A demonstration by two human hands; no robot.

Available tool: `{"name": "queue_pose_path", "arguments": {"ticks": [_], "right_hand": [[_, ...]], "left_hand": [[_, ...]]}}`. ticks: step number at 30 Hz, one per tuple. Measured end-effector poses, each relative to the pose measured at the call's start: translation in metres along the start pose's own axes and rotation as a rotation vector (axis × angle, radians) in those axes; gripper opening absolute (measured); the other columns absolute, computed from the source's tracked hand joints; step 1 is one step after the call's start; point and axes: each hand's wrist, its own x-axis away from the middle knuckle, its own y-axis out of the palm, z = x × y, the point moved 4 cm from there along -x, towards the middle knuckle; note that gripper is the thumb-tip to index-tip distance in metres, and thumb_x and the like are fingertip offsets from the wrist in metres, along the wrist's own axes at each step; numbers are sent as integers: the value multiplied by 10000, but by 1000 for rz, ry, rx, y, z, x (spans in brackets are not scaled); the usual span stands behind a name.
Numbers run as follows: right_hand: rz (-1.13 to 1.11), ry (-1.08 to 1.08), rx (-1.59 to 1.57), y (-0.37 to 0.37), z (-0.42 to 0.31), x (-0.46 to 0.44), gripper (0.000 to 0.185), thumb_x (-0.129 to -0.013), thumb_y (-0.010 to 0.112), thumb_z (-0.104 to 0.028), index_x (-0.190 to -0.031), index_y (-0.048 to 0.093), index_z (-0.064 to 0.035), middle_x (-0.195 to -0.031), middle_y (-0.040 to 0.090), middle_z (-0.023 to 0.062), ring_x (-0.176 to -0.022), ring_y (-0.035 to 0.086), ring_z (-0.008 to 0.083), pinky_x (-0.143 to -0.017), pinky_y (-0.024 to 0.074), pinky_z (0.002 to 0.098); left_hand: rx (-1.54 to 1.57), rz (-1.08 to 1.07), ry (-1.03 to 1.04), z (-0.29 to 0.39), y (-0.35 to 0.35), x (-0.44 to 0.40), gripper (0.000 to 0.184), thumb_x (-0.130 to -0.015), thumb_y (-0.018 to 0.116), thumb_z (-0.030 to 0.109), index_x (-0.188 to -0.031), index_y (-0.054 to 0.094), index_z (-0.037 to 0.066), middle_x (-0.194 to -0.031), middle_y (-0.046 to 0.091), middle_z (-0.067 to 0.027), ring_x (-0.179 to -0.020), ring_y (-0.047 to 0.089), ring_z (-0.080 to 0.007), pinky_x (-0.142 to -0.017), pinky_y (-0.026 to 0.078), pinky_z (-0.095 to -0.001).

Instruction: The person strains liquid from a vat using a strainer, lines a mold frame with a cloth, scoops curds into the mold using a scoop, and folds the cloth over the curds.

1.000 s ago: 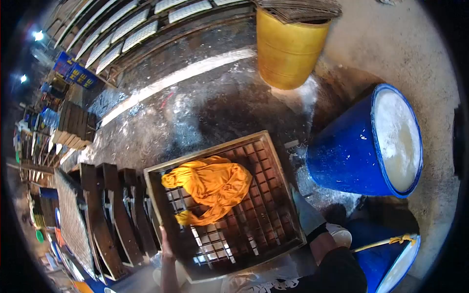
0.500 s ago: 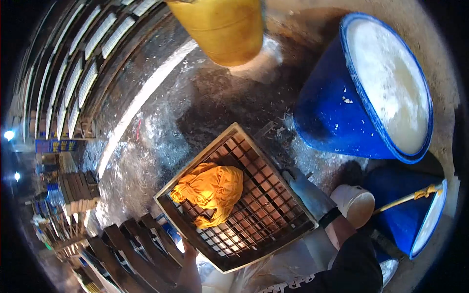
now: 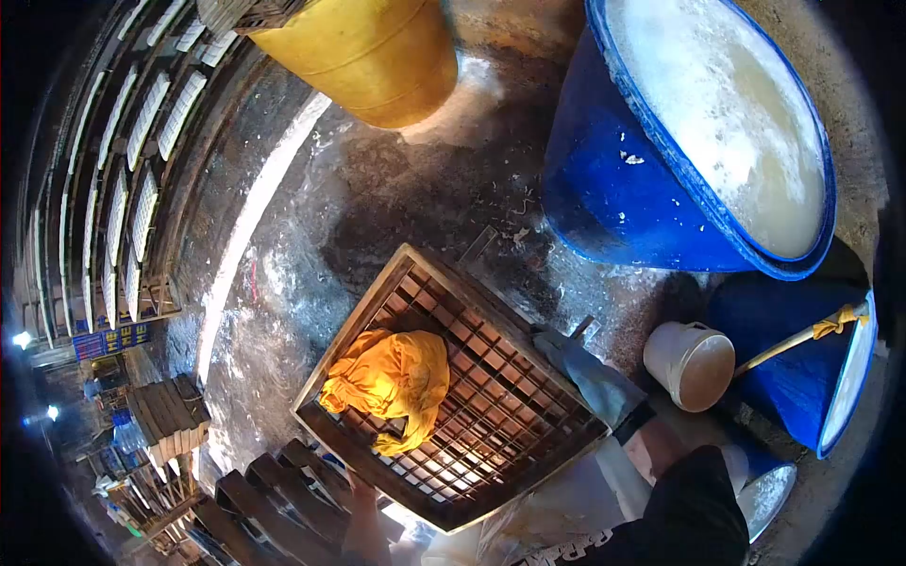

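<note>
A wooden-framed crate (image 3: 514, 325) with a grid bottom is held in front of the body, tilted to the view. Inside it, toward the left, lies a bunched orange cloth (image 3: 392, 377). My right hand (image 3: 587, 375), in a grey glove, grips the crate's right side; its fingers are partly behind the frame. At the lower left edge of the crate is my left hand (image 3: 360, 491), bare, closed on the frame and mostly hidden by it.
A large blue barrel (image 3: 613, 179) holding whitish liquid stands at the upper right. Below it are a white bucket (image 3: 675, 363) and another blue barrel (image 3: 774, 349) with a stick. A yellow barrel (image 3: 377, 61), dark wooden frames (image 3: 274, 509) and racks of trays (image 3: 146, 123) stand around.
The view has turned to the right, and the crate has rotated in it with both hands still holding it. The white bucket now shows fully. The orange cloth stays inside the crate.
</note>
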Motion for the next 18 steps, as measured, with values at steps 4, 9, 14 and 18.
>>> {"name": "queue_pose_path", "arguments": {"ticks": [4, 9, 14, 18], "right_hand": [[21, 36, -122, 2, -13, 11, 400, -962, 513, -346, -1262, 537, -82, -1316, 504, 48, -1238, 433, 179, -1048, 295, 309], [77, -70, 33, -4, -10, 6, 378, -930, 566, -336, -1175, 575, -49, -1203, 572, 90, -1136, 509, 209, -985, 355, 319], [656, -326, 321, -30, -2, 37, 321, -856, 611, -267, -1065, 625, -23, -936, 644, 84, -862, 604, 184, -777, 471, 327], [827, -412, 26, -64, 48, 101, 306, -847, 645, -219, -1083, 609, -28, -939, 628, 66, -854, 580, 137, -767, 468, 293]], "left_hand": [[9, 3, 10, -2, -4, 3, 336, -932, 439, 430, -974, 622, 151, -853, 636, -22, -816, 622, -220, -682, 519, -360], [-276, -56, 55, 7, -21, 2, 523, -878, 445, 611, -965, 618, 125, -838, 628, -45, -785, 608, -241, -776, 488, -477], [-608, 383, 36, 21, -28, 32, 895, -729, 491, 799, -1290, 457, 102, -1160, 544, -74, -1057, 533, -284, -1010, 304, -541], [-835, 239, 124, 4, -40, 61, 739, -872, 463, 637, -1400, 388, 125, -1340, 484, -49, -1126, 524, -248, -756, 498, -370]]}}
